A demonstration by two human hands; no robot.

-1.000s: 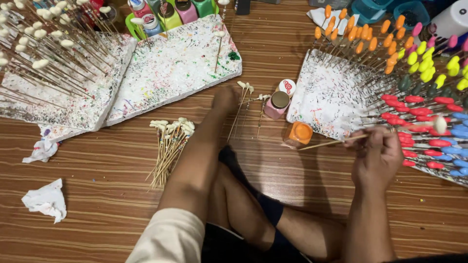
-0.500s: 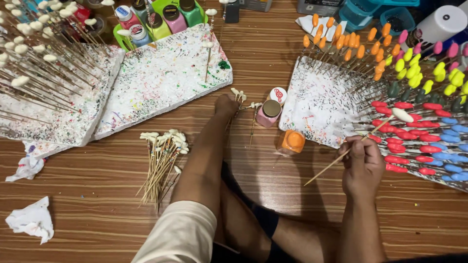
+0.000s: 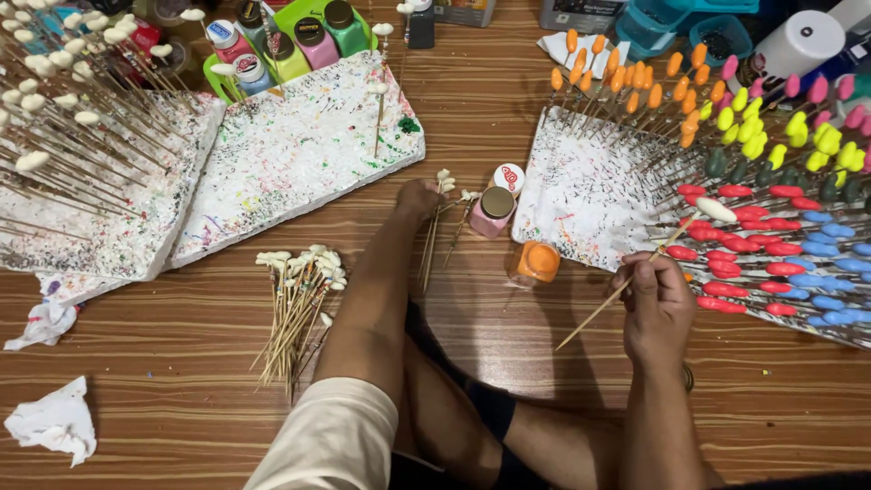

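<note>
Head view: the right hand pinches a thin wooden skewer with an unpainted white oval tip, held slantwise, its tip lying over the rows of red-tipped skewers stuck in the paint-speckled white foam board on the right. The left hand is stretched forward and closed about a few loose white-tipped skewers on the wooden floor, near the foam board's left edge, beside a small pink paint bottle with a brown cap and an open orange paint pot. A loose bundle of white-tipped skewers lies well left of that arm. Judgement: the step in hand appears to be handling one uncoloured skewer by the board. The next move would call for a steady pinch and a careful tip, clear of the painted rows.
</note>
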